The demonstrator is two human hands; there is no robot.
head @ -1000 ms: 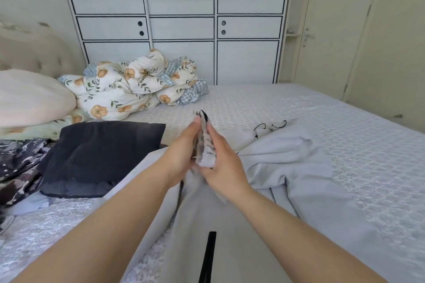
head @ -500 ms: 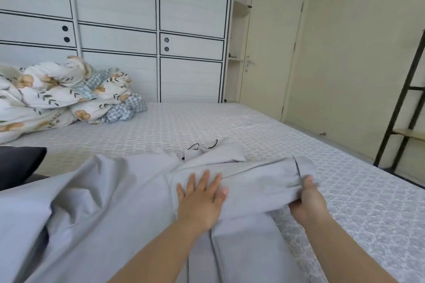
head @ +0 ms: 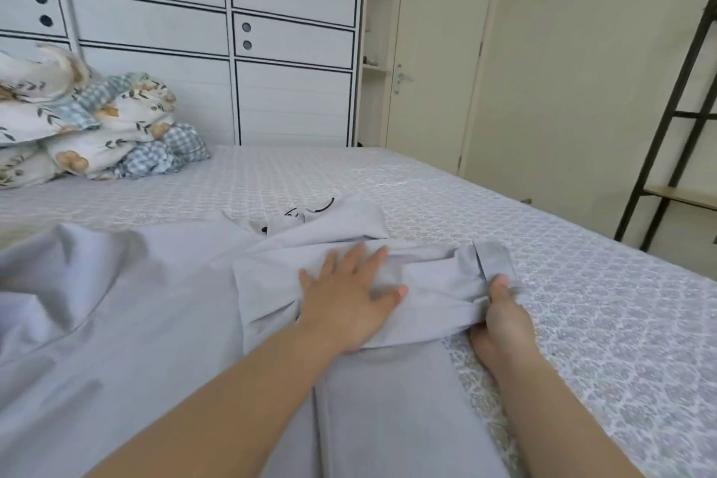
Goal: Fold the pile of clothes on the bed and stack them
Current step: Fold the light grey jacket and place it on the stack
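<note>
A large light-grey garment (head: 147, 322) lies spread over the bed (head: 582, 283), filling the lower left. One sleeve (head: 438, 275) is laid across it toward the right, its cuff near the garment's right edge. My left hand (head: 349, 299) presses flat on the sleeve with fingers spread. My right hand (head: 502, 314) pinches the sleeve just below the cuff, thumb on top. A small patterned black-and-white piece (head: 298, 215) shows at the collar behind the sleeve.
A rumpled floral and checked quilt (head: 89, 128) sits at the far left against the white wardrobe (head: 217, 50). A cream door (head: 438, 62) stands beyond the bed's far corner. A black metal shelf frame (head: 675, 109) rises on the right.
A second ago both hands held a small patterned piece above the garment. Then the view swung right; my left hand went flat on the sleeve and my right took its end.
</note>
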